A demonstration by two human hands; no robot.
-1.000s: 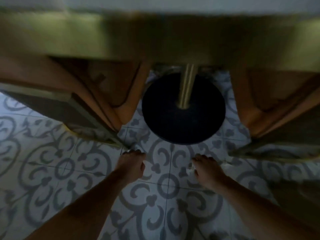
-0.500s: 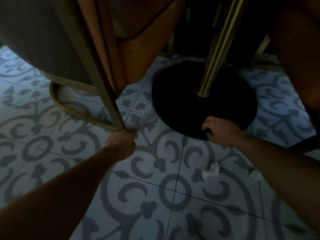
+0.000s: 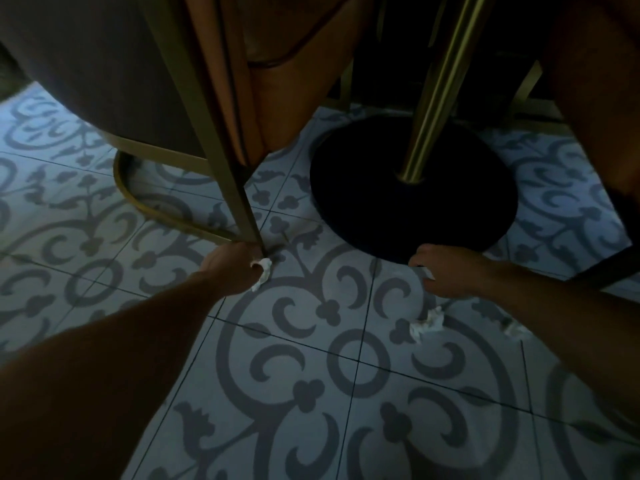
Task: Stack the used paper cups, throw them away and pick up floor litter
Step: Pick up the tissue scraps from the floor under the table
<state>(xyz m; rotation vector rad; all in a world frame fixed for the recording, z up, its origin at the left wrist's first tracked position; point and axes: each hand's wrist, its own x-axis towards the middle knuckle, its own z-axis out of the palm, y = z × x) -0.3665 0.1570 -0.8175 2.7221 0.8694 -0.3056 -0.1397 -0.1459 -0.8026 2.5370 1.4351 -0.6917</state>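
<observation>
On the tiled floor (image 3: 311, 393), the table base (image 3: 412, 202) sits right of the chair leg (image 3: 242, 202). The left hand (image 3: 232, 268) lies at that leg's foot, touching a paper scrap (image 3: 262, 273). The right hand (image 3: 446, 271) lies at the base's near edge, with a crumpled tissue (image 3: 426, 323) just before it.

No text, label, brand, number or sign can be read anywhere in this dim view. The patterned floor tiles (image 3: 311, 341) bear only grey scrollwork, not letters, and the crumpled white paper scraps (image 3: 427, 323) lying on them show no print that can be made out. The black round table base (image 3: 363, 202) and the brass-coloured pole (image 3: 440, 91) rising from it are likewise plain.
</observation>
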